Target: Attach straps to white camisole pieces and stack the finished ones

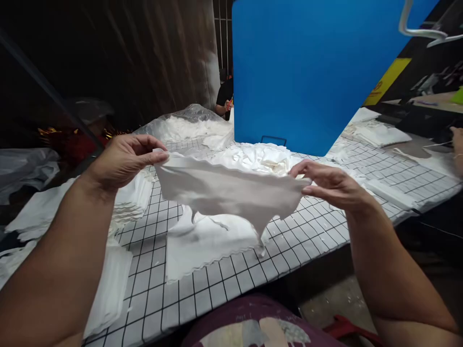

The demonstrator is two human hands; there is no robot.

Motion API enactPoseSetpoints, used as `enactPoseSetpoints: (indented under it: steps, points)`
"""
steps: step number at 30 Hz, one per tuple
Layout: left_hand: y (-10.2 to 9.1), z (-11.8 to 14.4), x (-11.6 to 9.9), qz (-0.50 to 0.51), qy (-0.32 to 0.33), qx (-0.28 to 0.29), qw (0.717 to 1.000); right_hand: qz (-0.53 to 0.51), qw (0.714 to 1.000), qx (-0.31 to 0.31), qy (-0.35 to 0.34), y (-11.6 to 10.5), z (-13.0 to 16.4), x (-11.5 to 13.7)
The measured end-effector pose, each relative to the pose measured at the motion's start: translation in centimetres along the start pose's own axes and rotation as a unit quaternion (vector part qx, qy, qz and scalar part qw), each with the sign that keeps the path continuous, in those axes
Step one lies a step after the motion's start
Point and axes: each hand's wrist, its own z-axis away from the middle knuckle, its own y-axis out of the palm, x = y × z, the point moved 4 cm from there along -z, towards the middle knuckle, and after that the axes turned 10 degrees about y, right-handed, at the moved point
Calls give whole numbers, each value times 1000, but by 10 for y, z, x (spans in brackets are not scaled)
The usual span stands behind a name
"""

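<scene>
While both forearms enter from the near corners of the view, the left hand (pixel 125 159) pinches the upper left corner of a white cloth piece (pixel 226 190) between thumb and curled fingers, and the right hand (pixel 331 185) pinches the opposite corner between thumb and forefinger, the remaining fingers loosely extended. The cloth piece hangs stretched between the two hands above the near part of the gridded worktop (pixel 217 289), its scalloped upper edge level and its lower point drooping toward a second flat cloth (pixel 206 243) lying on the worktop just inside the near edge. Stacks of folded white pieces (pixel 108 289) lie along the left edge, partly cut off by the left forearm. Toward the middle of the worktop sits a crumpled heap of white fabric (pixel 260 156), partly hidden behind the held piece. At the far left corner a clear plastic bag (pixel 188 123) holds more white material. A blue panel (pixel 307 72) stands at the far edge. Beyond it to the right, a yellow sign (pixel 387 82) carries red writing too small to read. Another person's hand (pixel 457 140) is cut off at the right frame edge, and a further person in dark clothing (pixel 224 99) is partly hidden behind the panel.
</scene>
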Motion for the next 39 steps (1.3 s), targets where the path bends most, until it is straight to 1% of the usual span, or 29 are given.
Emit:
enactPoseSetpoints:
  steps: [2, 3, 5, 8, 10, 12, 14, 15, 17, 18, 19, 20, 21, 22, 23, 24, 25, 26, 27, 28, 29, 30, 31, 32, 33, 35, 37, 38, 39]
  points:
    - [-7, 2, 0, -15, 1, 1, 1000, -7, 1000, -25, -3, -3, -5, 0]
    - [-11, 4, 0, -27, -6, 13, 1000, -4, 1000, -26, 4, -4, -6, -1]
    - [-17, 6, 4, -55, -35, 54, 996, -9, 999, -2, 31, -3, -8, -2]
    - [-22, 13, 16, -75, -93, 124, 985, -57, 995, 32, 79, 5, -8, -4]
    - [-19, 21, 28, -73, -130, 175, 973, -102, 988, 45, 106, 16, -7, -10]
    - [-12, 32, 43, -73, -169, 232, 955, -158, 978, 51, 128, 29, -7, -19]
    - [-5, 43, 58, -68, -196, 270, 940, -204, 967, 46, 149, 42, -6, -32]
    - [-2, 48, 65, -62, -202, 279, 937, -217, 962, 39, 158, 47, -6, -39]
    - [0, 53, 79, -62, -206, 280, 935, -230, 957, 23, 176, 54, -3, -50]
    - [1, 55, 86, -83, -209, 268, 937, -236, 954, 16, 186, 57, -2, -54]
    - [2, 55, 91, -122, -211, 242, 939, -245, 950, 7, 193, 59, -1, -56]
    - [4, 55, 94, -171, -208, 202, 942, -256, 946, 0, 200, 62, 0, -57]
    - [9, 55, 94, -215, -197, 157, 944, -268, 941, -7, 206, 67, -1, -56]
    - [19, 56, 90, -239, -181, 121, 946, -278, 937, -12, 209, 73, -3, -54]
    - [34, 58, 84, -238, -159, 98, 953, -284, 935, -13, 212, 80, -6, -51]
    - [55, 61, 77, -195, -138, 110, 965, -287, 934, -13, 212, 90, -10, -46]
    - [80, 66, 70, -124, -130, 149, 972, -288, 934, -11, 210, 100, -14, -41]
    - [106, 71, 63, -48, -139, 191, 971, -289, 935, -7, 206, 112, -19, -35]
    - [129, 76, 58, 20, -155, 225, 962, -291, 936, 0, 199, 123, -24, -29]
    - [150, 79, 53, 73, -164, 248, 952, -295, 936, 11, 191, 134, -29, -23]
    - [164, 80, 51, 112, -169, 251, 946, -301, 936, 26, 181, 143, -33, -18]
    - [174, 80, 51, 139, -175, 241, 944, -307, 935, 43, 171, 149, -36, -13]
    - [179, 79, 52, 158, -179, 226, 944, -313, 934, 62, 160, 154, -39, -8]
    - [180, 78, 55, 171, -183, 208, 946, -317, 933, 80, 147, 155, -40, -5]
    - [177, 76, 57, 179, -186, 189, 947, -318, 934, 91, 132, 154, -42, -2]
    - [166, 71, 59, 187, -184, 162, 951, -304, 944, 81, 94, 145, -44, 2]
    - [152, 67, 53, 188, -171, 157, 954, -264, 962, 50, 52, 135, -48, 4]
    - [146, 65, 47, 186, -162, 166, 955, -242, 969, 44, 32, 133, -50, 5]
    - [140, 64, 39, 183, -151, 182, 954, -226, 972, 53, 16, 133, -54, 7]
